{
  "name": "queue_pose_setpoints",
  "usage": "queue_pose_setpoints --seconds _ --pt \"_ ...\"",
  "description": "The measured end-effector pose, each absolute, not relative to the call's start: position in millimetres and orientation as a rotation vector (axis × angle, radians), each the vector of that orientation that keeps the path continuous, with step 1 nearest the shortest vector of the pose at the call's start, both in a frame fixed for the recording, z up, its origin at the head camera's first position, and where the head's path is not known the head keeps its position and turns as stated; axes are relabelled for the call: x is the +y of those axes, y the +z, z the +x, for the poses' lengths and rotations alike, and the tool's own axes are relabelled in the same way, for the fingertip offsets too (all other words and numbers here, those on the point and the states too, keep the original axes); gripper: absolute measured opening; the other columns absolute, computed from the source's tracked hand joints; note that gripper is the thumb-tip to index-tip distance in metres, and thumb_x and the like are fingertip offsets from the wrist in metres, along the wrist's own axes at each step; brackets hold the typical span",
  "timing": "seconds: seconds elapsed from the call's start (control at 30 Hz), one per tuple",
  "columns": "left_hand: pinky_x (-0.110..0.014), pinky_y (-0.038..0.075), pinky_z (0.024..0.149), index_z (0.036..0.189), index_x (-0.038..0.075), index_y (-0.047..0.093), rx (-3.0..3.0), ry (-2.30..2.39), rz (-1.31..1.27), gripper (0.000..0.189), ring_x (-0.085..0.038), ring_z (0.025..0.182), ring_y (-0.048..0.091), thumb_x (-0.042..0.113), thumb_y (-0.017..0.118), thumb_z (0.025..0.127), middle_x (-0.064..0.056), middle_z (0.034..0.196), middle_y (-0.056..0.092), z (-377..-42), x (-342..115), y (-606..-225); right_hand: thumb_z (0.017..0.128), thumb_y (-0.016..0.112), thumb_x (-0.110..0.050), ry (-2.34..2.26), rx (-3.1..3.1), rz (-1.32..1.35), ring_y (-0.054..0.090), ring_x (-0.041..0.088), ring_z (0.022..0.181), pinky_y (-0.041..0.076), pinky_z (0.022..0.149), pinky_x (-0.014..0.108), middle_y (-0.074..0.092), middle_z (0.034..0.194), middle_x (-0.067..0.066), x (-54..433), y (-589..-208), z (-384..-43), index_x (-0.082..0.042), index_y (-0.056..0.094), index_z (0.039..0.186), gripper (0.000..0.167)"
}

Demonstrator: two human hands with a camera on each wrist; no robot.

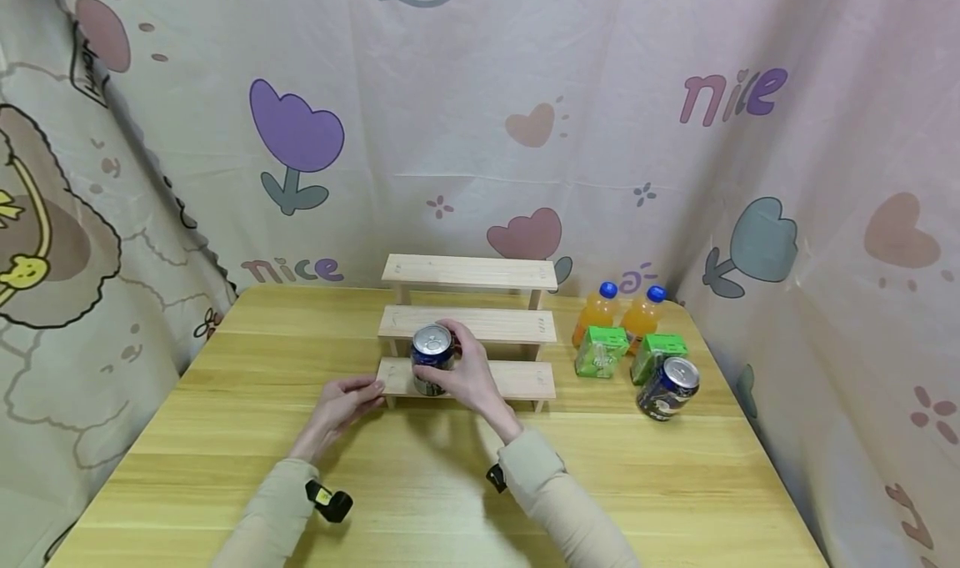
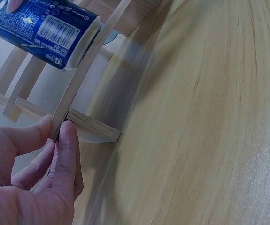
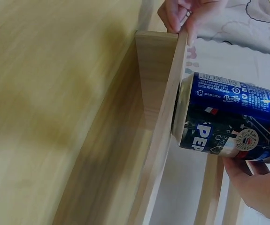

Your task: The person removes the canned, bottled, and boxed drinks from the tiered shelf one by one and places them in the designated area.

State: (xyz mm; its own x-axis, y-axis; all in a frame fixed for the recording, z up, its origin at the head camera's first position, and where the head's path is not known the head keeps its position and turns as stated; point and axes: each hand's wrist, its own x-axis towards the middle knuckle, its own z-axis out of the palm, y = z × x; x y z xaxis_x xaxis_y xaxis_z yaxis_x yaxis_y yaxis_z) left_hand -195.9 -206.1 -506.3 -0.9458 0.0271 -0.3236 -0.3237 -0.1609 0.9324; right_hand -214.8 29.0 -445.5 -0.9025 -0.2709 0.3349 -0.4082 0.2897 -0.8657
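Note:
A dark blue Pepsi can (image 1: 432, 353) stands upright at the left part of the bottom step of a wooden three-step rack (image 1: 487, 326). My right hand (image 1: 468, 372) grips the can from the right, thumb in front and fingers behind. In the right wrist view the base of the can (image 3: 228, 119) meets the step or lies very close to it; I cannot tell which. My left hand (image 1: 345, 405) pinches the left end of the bottom step, and the left wrist view shows thumb and fingers (image 2: 66, 154) on either side of the board.
Right of the rack stand two orange drink bottles (image 1: 596, 314) with blue caps, two green juice cartons (image 1: 602, 353) and a second dark can (image 1: 667, 389). All rest on the wooden table (image 1: 420, 501). A printed curtain (image 1: 450, 92) hangs behind and along the sides.

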Motion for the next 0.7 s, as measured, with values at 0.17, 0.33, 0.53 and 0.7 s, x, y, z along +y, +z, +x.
queue_pose_setpoints --seconds 0.17,0.33,0.53,0.7 --pt "-0.015 0.063 0.082 0.141 -0.022 0.038 1.867 2.195 -0.340 0.053 -0.006 0.083 0.071 -0.001 0.061 0.098 0.001 0.093 0.066 -195.1 -206.1 -506.1 0.077 0.087 -0.014 1.692 -2.409 0.634 0.063 0.028 0.115 0.059 0.098 0.039 0.063 0.130 0.015 32.1 -440.9 -212.7 -0.005 0.051 0.138 0.071" --pt "-0.016 0.063 0.083 0.142 -0.021 0.038 1.864 2.188 -0.344 0.054 -0.007 0.085 0.071 0.000 0.062 0.098 0.001 0.095 0.067 -195.7 -206.5 -505.8 0.077 0.087 -0.013 1.688 -2.407 0.621 0.063 0.027 0.116 0.058 0.100 0.038 0.063 0.130 0.015 37.1 -436.4 -211.7 -0.004 0.051 0.138 0.072" --pt "-0.016 0.063 0.085 0.142 -0.021 0.037 1.856 2.190 -0.333 0.054 -0.006 0.085 0.071 0.001 0.061 0.098 0.001 0.096 0.066 -195.3 -207.1 -505.7 0.076 0.088 -0.011 1.710 -2.379 0.607 0.062 0.027 0.119 0.058 0.103 0.041 0.062 0.131 0.014 46.1 -429.7 -209.4 -0.005 0.052 0.137 0.071" --pt "-0.017 0.063 0.084 0.141 -0.021 0.039 1.865 2.188 -0.335 0.053 -0.006 0.084 0.071 0.000 0.062 0.098 0.001 0.095 0.067 -194.8 -207.3 -505.8 0.075 0.088 -0.011 1.712 -2.368 0.587 0.060 0.029 0.122 0.056 0.105 0.046 0.062 0.132 0.013 55.9 -425.4 -209.0 -0.006 0.053 0.137 0.071"
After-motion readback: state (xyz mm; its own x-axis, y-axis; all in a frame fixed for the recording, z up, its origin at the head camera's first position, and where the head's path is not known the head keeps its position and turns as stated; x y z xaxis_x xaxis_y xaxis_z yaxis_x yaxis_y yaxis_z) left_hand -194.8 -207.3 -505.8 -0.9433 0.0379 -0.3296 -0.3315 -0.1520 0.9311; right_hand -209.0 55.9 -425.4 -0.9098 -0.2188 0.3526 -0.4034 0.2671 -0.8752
